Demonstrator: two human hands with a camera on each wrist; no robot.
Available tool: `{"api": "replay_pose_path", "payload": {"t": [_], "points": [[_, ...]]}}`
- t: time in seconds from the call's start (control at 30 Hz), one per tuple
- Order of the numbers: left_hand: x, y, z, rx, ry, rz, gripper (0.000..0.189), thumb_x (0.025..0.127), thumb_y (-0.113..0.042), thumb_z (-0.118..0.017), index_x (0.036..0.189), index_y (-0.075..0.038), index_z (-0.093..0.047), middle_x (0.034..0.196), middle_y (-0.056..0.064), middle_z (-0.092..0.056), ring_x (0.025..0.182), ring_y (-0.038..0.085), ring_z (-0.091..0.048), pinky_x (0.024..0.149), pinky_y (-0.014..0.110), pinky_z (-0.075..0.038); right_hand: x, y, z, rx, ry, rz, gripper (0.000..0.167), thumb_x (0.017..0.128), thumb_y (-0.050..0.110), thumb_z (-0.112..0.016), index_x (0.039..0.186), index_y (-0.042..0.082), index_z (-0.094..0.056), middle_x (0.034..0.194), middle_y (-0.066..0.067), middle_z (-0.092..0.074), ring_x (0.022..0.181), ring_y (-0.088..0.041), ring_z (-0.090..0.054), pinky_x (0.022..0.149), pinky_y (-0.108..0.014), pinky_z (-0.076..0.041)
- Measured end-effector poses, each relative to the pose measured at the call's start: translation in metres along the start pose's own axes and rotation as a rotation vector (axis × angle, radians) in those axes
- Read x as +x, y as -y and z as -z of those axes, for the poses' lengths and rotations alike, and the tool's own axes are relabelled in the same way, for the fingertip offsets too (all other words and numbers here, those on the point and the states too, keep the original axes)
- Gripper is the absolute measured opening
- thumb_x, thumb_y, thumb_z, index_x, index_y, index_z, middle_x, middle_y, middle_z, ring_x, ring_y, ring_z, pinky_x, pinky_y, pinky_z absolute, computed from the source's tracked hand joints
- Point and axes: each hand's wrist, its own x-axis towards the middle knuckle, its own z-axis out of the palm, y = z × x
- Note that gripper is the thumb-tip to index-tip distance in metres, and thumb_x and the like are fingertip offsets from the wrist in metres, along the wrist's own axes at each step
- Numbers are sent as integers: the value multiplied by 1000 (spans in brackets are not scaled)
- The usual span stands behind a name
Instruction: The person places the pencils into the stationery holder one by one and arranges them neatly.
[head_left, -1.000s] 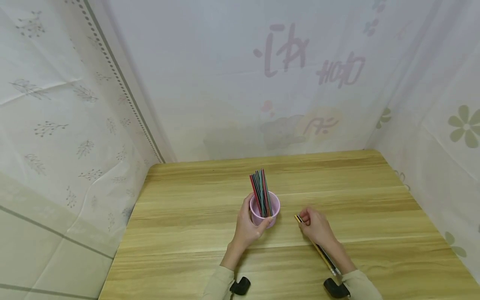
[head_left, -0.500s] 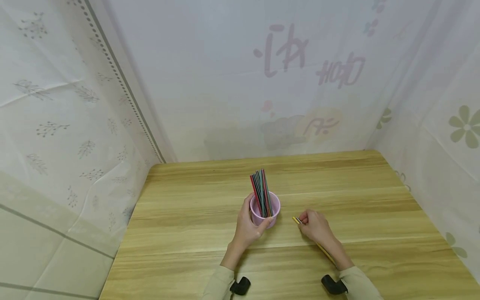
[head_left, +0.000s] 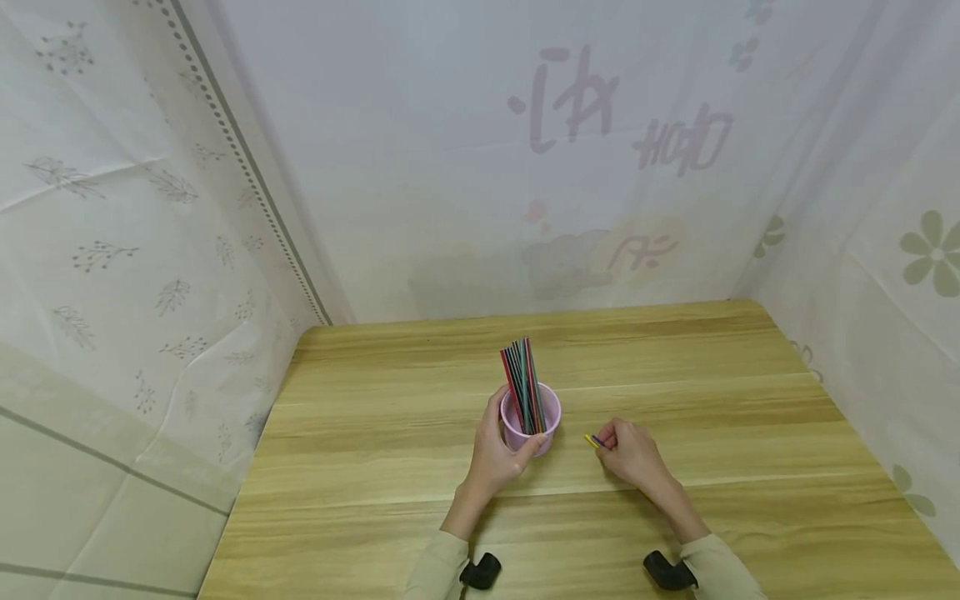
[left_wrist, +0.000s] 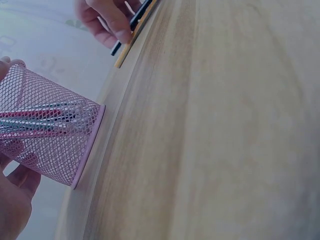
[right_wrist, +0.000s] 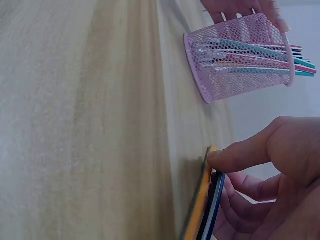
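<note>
My left hand [head_left: 497,454] grips a pink mesh pencil cup [left_wrist: 55,135] standing on the table, fingers and thumb around its sides. Several pencils [head_left: 522,379] in red, black and green lean inside it, their ends above the rim. To the right of the cup, my right hand [head_left: 632,454] pinches a few more pencils low over the tabletop. One is a yellow pencil [right_wrist: 199,210]; beside it is a dark pencil [right_wrist: 214,202] with a pale stripe. Their front tips poke out past the thumb toward the cup, while my hand hides most of their length in the head view.
The wood-grain table [head_left: 375,467] reaches back to a pale printed curtain [head_left: 450,167], with more patterned cloth at both sides. A black wrist device [head_left: 480,572] sits at my left sleeve, and another black device [head_left: 669,572] at my right.
My right hand has shifted slightly, and the pencils under it have turned so their rear ends no longer show past the wrist. The left hand and cup have stayed put.
</note>
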Motion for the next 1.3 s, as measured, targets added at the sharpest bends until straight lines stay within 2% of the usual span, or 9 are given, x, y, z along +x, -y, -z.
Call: {"api": "replay_pose_path", "payload": {"t": [0.2,0.37,0.47,0.57,0.73,0.8,1.0,1.3], "points": [[1,-3,0,12,1,17,88,76,-19,-85,150,-5,-39,139,14,-57,123,32,-60,101,50,-54,0,5,9,2,-41,50,14,83,-1,-73,91,3,-63,82,-5,-64,74,-14,-58,63,-22,-47],[5,-27,6,-17,-3,8,85,75,-9,-84,146,9,-40,136,26,-57,120,42,-60,99,57,-54,2,12,18,40,-68,65,13,85,1,-73,92,5,-63,83,-5,-63,75,-13,-57,63,-20,-47],[7,-39,10,-24,2,-6,83,75,-7,-83,143,14,-40,134,30,-57,119,45,-60,97,58,-54,2,17,23,56,-73,64,12,86,2,-72,93,5,-63,85,-5,-63,76,-12,-58,65,-19,-49],[5,-32,7,-17,-6,-9,84,75,-8,-83,144,11,-40,134,27,-58,119,44,-61,97,57,-55,3,24,28,70,-84,74,13,87,3,-72,95,5,-62,87,-6,-64,76,-13,-59,66,-19,-50],[0,-7,0,13,-3,8,88,76,-19,-85,150,-3,-40,139,16,-58,122,34,-61,101,50,-55,3,36,34,130,-127,116,14,87,0,-71,98,2,-63,89,-10,-67,77,-15,-62,67,-19,-53],[-1,-3,0,10,11,26,88,77,-23,-85,151,-7,-39,140,13,-57,124,30,-60,104,47,-54,4,40,36,146,-155,143,14,88,0,-71,99,0,-63,90,-11,-68,78,-16,-63,68,-19,-54],[0,-3,0,0,30,64,88,78,-26,-84,152,-10,-37,143,11,-56,128,26,-57,107,45,-51,6,57,44,171,-235,189,15,89,3,-72,101,1,-64,91,-11,-69,81,-20,-66,69,-19,-56],[0,-3,1,-5,22,40,87,81,-28,-83,152,-9,-37,142,12,-56,126,29,-59,105,49,-53,15,88,58,234,-324,247,17,90,7,-73,104,0,-65,91,-13,-70,82,-25,-67,65,-15,-56]]}}
